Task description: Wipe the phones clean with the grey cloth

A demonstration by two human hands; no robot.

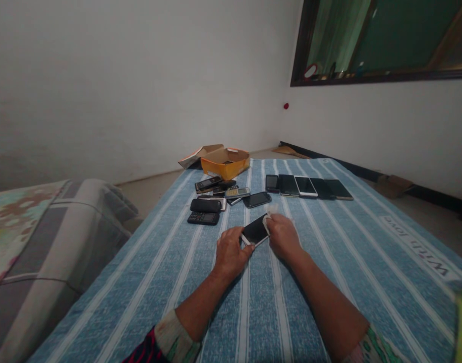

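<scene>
A white-edged smartphone [254, 230] with a dark screen lies on the blue striped sheet [329, 252]. My left hand [229, 250] pinches its near corner. My right hand [282, 234] is closed on a small white cloth [271, 211] and presses it against the phone's right edge. Just beyond lies a heap of several old keypad phones [216, 194]. A row of several dark smartphones [306, 186] lies side by side to the right of the heap.
An open yellow cardboard box [225, 162] stands at the far end of the sheet. A folded grey and patterned blanket [45, 237] lies at the left. White walls meet beyond, and a dark-framed window [382, 40] is at the upper right.
</scene>
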